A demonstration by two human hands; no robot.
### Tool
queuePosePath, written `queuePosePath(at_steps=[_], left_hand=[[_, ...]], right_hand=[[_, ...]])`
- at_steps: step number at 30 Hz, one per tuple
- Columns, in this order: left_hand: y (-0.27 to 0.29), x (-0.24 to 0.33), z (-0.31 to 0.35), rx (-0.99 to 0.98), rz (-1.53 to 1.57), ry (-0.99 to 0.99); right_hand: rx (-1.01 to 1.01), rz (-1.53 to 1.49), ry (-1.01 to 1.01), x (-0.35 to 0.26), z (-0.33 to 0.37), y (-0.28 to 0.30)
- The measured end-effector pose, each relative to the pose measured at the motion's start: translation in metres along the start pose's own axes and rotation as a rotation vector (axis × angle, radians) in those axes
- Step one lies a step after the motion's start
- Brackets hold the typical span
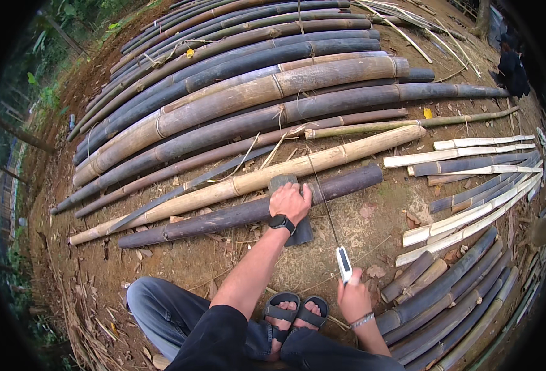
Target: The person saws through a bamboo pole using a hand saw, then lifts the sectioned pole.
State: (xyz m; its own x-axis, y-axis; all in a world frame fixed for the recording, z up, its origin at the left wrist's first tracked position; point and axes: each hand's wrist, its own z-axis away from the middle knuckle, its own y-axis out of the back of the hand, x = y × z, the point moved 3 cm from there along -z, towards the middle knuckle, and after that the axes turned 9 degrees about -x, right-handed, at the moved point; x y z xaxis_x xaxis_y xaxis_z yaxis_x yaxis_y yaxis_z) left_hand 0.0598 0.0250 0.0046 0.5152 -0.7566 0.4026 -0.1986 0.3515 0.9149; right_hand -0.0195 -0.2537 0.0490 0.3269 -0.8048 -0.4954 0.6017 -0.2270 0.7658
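Observation:
My left hand (290,203), with a dark watch at the wrist, is closed over a short dark bamboo piece (301,232) that lies crosswise at the dark bamboo pole (223,219). The hand hides how the two meet. My right hand (354,298), with a bracelet at the wrist, grips the white and dark handle of a handsaw (344,263). Its thin blade reaches away from me, crossing over the dark pole to the right of my left hand. The tip is over the pale bamboo pole (254,180) just beyond.
Several long bamboo poles (236,123) lie side by side on the ground ahead. Split pale strips (464,229) and cut dark lengths (446,303) are stacked at right. My sandalled feet (294,315) are close below the saw. Another person (513,68) is at the far right.

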Motion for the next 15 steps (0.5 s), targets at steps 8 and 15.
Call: queuePosePath(at_steps=[8, 15], left_hand=[[-0.004, -0.005, 0.006, 0.054, -0.025, -0.022], [-0.009, 0.001, 0.003, 0.088, 0.021, -0.021]], right_hand=[[-0.021, 0.041, 0.044, -0.020, -0.067, 0.013], [0.036, -0.005, 0.035, -0.019, -0.060, 0.012]])
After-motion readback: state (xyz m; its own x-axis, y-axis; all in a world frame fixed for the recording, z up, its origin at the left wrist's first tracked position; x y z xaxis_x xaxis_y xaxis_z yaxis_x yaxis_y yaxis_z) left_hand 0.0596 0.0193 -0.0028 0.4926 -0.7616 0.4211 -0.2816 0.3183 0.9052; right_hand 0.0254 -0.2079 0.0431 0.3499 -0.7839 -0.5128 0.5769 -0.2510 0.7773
